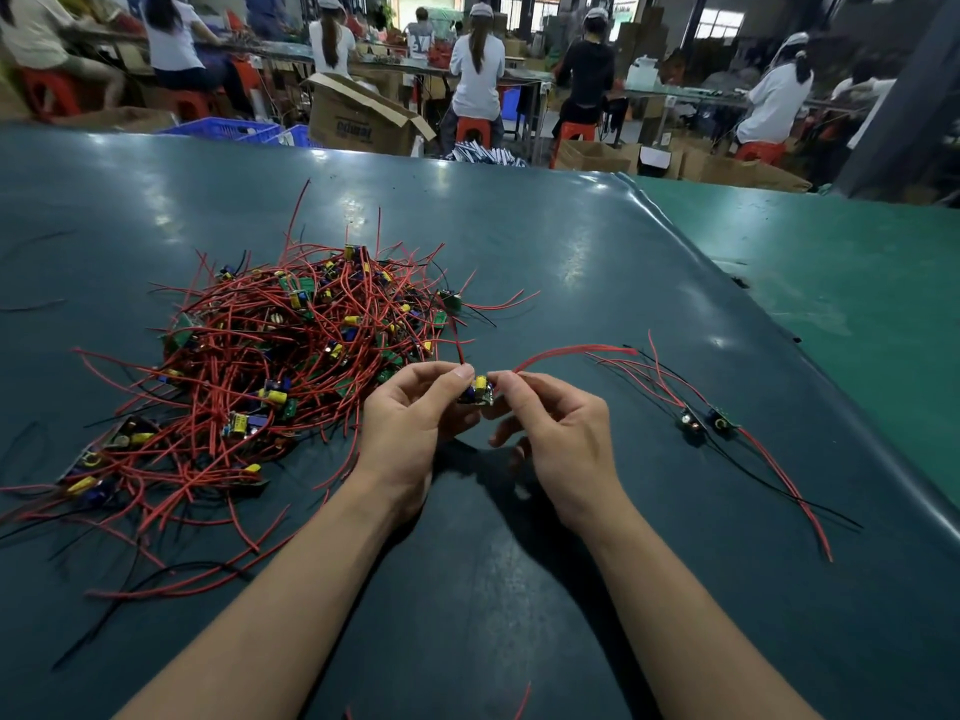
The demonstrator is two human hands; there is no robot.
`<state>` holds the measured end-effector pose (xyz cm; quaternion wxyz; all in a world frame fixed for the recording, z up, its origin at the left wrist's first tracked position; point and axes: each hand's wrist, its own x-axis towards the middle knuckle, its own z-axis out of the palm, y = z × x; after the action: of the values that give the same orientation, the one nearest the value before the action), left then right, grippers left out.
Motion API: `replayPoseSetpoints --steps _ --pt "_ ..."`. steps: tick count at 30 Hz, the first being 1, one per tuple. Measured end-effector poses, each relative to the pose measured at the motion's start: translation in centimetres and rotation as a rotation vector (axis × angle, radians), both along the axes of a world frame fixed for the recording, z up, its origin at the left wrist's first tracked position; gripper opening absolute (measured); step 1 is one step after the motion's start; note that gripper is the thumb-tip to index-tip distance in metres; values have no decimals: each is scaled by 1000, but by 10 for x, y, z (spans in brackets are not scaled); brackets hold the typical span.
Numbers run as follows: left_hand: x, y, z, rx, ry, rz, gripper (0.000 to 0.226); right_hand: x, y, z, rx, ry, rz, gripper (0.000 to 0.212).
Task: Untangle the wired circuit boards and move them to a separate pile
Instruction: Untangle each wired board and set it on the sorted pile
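left hand (410,407) + right hand (556,423): both pinching one circuit board (477,391), frame centre | tangled pile (270,356) left | sorted boards (706,420) right

A big tangled heap of small green circuit boards (291,356) with red and black wires lies at 9 o'clock. One board (479,392) (yellow and blue parts on it) is lifted at the centre. Two separated boards (706,422) lie side by side at 3 o'clock

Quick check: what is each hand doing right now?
Left hand: pinching the small circuit board between thumb and fingers.
Right hand: pinching the same board from its other side.
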<state>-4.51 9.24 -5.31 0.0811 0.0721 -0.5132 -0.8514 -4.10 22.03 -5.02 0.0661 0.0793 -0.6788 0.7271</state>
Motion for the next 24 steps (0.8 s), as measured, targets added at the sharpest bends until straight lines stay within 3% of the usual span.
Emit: replayPoseSetpoints --steps 4,6,9,16,24 --pt "-3 -1 0 79 -8 -20 8 -3 2 1 -131 -178 -46 10" --pt "-3 0 -2 30 16 -37 10 -4 3 1 -155 -216 -56 10" --pt "-1 3 -5 -120 67 -63 9 -6 3 1 -203 -235 -40 8" --pt "1 0 -6 -220 93 -49 6 -5 3 -1 -194 -224 45 5" --pt "-1 -3 -7 -208 116 -161 33 -5 7 2 -133 -193 13 5"
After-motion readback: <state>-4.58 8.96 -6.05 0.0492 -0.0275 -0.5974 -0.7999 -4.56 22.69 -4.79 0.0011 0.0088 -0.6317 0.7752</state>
